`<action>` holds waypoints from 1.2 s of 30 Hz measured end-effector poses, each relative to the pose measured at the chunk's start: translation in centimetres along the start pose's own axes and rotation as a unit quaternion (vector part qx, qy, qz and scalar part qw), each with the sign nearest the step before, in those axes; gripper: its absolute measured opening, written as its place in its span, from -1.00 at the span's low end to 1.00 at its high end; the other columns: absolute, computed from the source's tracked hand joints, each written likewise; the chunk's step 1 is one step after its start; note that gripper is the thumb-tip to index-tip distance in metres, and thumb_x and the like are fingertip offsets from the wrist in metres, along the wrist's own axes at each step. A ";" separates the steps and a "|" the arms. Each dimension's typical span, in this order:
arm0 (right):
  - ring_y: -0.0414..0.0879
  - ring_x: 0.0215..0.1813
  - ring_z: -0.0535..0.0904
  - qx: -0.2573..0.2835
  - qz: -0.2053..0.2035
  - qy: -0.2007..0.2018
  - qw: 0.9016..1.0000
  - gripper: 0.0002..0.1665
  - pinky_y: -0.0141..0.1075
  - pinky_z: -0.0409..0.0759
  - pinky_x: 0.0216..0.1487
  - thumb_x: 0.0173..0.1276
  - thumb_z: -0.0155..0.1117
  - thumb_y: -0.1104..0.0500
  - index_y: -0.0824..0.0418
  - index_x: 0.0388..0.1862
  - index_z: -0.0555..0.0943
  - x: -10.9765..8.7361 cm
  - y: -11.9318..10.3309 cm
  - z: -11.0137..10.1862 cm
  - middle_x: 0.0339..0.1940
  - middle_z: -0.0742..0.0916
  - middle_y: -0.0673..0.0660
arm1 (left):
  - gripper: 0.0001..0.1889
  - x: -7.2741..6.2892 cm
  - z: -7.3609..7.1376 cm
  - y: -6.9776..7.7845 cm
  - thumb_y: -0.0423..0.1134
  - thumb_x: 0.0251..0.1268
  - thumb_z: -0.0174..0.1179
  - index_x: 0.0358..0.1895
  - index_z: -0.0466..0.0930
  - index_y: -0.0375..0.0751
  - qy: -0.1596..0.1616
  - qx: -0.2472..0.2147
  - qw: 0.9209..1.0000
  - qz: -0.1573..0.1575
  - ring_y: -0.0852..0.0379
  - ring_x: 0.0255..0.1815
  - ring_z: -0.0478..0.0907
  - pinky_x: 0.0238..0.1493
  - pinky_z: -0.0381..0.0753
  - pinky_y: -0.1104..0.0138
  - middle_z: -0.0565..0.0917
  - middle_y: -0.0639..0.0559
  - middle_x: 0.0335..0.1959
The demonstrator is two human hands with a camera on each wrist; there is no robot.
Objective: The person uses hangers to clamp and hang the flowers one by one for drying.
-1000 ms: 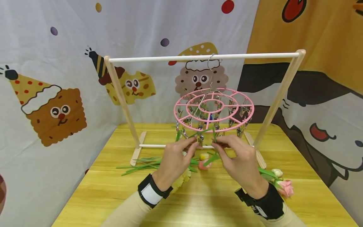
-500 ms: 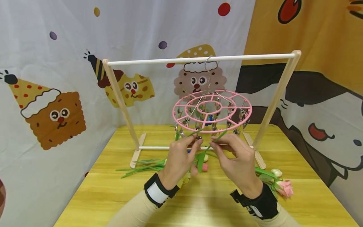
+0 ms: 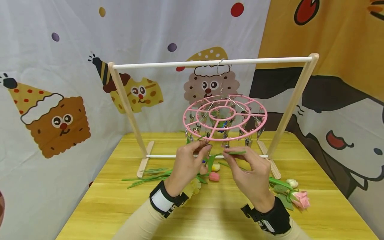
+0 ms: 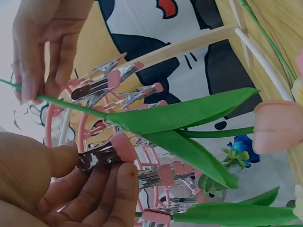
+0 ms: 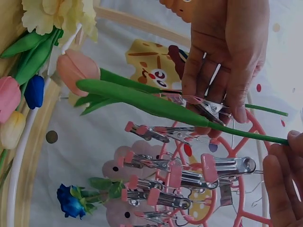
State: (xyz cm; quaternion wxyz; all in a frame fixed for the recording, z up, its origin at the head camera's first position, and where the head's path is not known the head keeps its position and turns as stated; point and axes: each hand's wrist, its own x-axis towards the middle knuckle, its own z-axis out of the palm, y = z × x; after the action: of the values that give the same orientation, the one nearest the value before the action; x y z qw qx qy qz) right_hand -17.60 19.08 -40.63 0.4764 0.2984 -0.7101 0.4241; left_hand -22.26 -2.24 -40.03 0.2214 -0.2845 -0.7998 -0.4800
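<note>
A pale peach tulip (image 4: 279, 126) with long green leaves hangs bloom-down under a pink round clip hanger (image 3: 192, 128). My right hand (image 3: 250, 175) pinches its green stem near the cut end. My left hand (image 3: 187, 165) holds a metal clip (image 4: 106, 153) with pink tips between thumb and fingers, close beside the tulip's stem and leaves. In the right wrist view, a second green stem (image 5: 267, 109) sticks out beyond my left fingers. Other clips dangle around the ring, one gripping another green-leaved stem (image 4: 232, 213) in the left wrist view.
A wooden stand with a white top bar (image 3: 168, 64) carries the hanger. On the table (image 3: 99, 200) lie green stems (image 3: 150, 176), a yellow flower (image 3: 193, 188), a pink tulip (image 3: 214, 176) and, at right, a pink rose (image 3: 301, 199). A blue rose (image 5: 71, 201) hangs behind.
The stem in my right hand has swung from upright to nearly level, pointing right. Its leaves moved left toward my left hand. The hanger has turned slightly.
</note>
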 end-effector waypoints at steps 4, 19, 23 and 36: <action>-0.19 -0.05 0.92 0.001 -0.008 0.008 1.000 -0.83 -0.54 0.84 0.10 0.58 0.65 0.26 0.29 0.07 0.91 0.0 0.2 0.2 -0.10 0.95 0.25 | -0.81 0.3 -0.6 -0.2 -0.22 0.75 0.41 0.15 0.91 -0.22 -0.014 -0.030 0.999 -0.021 0.01 -0.13 0.95 0.00 0.95 0.31 0.96 -0.08 -0.09; -0.17 -0.01 0.90 -0.005 -0.034 0.015 0.999 -0.81 -0.53 0.84 0.14 0.67 0.58 0.20 0.31 0.08 0.90 0.0 0.6 1.3 -0.09 0.94 0.27 | -0.86 1.2 -1.9 -2.0 -0.22 0.67 0.49 0.12 0.89 -0.12 0.004 -0.063 0.997 -0.051 0.03 -0.06 0.95 0.05 0.96 0.25 0.97 -0.05 -0.03; -0.12 -0.05 0.90 -0.003 -0.040 0.018 0.999 -0.82 -0.53 0.84 0.12 0.67 0.58 0.21 0.32 0.07 0.91 0.0 0.7 1.7 -0.09 0.94 0.28 | -0.86 1.3 -2.1 -2.4 -0.24 0.67 0.49 0.12 0.88 -0.15 0.007 -0.077 0.995 -0.062 0.02 -0.05 0.93 0.01 0.92 0.31 0.96 -0.03 -0.06; -0.02 -0.01 0.88 -0.011 -0.049 0.012 0.999 -0.81 -0.48 0.84 0.20 0.71 0.54 0.19 0.31 0.08 0.88 -0.9 0.9 3.2 -0.08 0.93 0.26 | -0.91 1.4 -2.4 -2.6 -0.34 0.74 0.39 0.10 0.84 -0.18 0.016 -0.146 0.985 -0.094 -0.33 -0.23 0.87 -0.57 0.67 0.36 0.92 -0.24 -0.02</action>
State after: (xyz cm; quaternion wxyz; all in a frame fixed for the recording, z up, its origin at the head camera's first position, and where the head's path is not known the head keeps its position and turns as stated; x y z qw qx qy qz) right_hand -19.36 16.71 -42.32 0.5084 0.3225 -0.6931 0.3963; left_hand -24.83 -5.07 -39.79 0.1439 -0.2297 -0.7406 -0.6148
